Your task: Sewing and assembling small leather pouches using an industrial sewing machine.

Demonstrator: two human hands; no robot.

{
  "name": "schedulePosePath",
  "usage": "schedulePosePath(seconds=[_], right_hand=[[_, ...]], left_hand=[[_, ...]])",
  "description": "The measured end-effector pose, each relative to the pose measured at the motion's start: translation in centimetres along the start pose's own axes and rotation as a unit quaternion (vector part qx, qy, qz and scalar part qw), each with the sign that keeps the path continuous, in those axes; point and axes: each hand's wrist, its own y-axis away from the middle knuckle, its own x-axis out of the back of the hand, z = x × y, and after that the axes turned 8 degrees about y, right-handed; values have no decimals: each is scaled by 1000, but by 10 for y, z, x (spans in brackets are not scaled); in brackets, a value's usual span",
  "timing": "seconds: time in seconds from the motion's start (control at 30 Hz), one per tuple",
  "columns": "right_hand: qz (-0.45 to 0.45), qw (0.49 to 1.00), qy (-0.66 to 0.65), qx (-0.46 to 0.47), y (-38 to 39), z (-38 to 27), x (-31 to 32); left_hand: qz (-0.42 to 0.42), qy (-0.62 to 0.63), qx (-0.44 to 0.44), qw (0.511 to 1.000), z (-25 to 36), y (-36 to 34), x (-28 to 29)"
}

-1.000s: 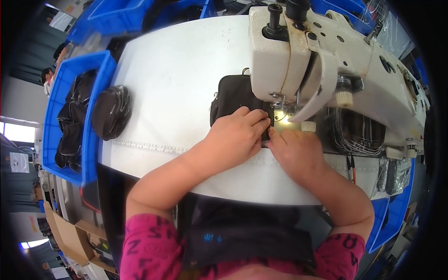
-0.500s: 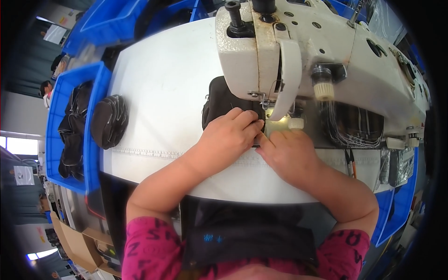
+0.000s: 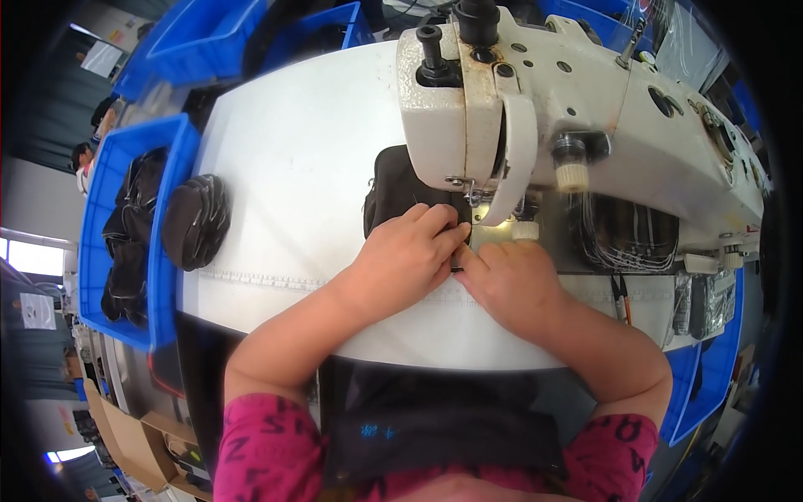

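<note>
A black fabric piece [image 3: 396, 186] with rounded corners, like a small pouch, lies flat under the head of a white sewing machine [image 3: 437, 125]. My left hand [image 3: 408, 255] rests over its near part, fingers bent and closed on the fabric edge beside the needle area. Close against it, my right hand [image 3: 514, 280] has its thumb and fingers pinched at the near corner of the same piece. The fingertips almost meet there, and they hide most of that edge. A small lamp lights the presser foot [image 3: 478, 199], just beyond my fingers.
Stacked dark rounded pieces [image 3: 196, 222] stand at the table's left, beside a blue bin [image 3: 174, 251] of black pouches. Under the machine arm lies another dark stack [image 3: 631, 234] with white edges. Tweezers [image 3: 619, 299] and plastic-wrapped packets [image 3: 715, 303] lie at right. A ruler strip [image 3: 268, 279] crosses the table.
The whole view has shifted slightly, so the machine sits a little lower. Both hands keep their hold on the black fabric, with the fingertips bent slightly differently at its edge.
</note>
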Motion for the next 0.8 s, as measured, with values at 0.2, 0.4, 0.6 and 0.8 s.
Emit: schedulePosePath(seconds=[0.2, 0.4, 0.6, 0.8], right_hand=[[-7, 1000, -13, -16, -6, 4, -1], [-5, 1000, 12, -18, -7, 6, 0], [1, 1000, 4, -25, -7, 7, 2], [3, 999, -43, -16, -9, 7, 8]], left_hand=[[9, -26, 22, 999, 0, -2, -7], [39, -9, 15, 999, -9, -1, -10], [22, -10, 40, 999, -15, 4, 11], [-27, -24, 12, 999, -24, 1, 1]])
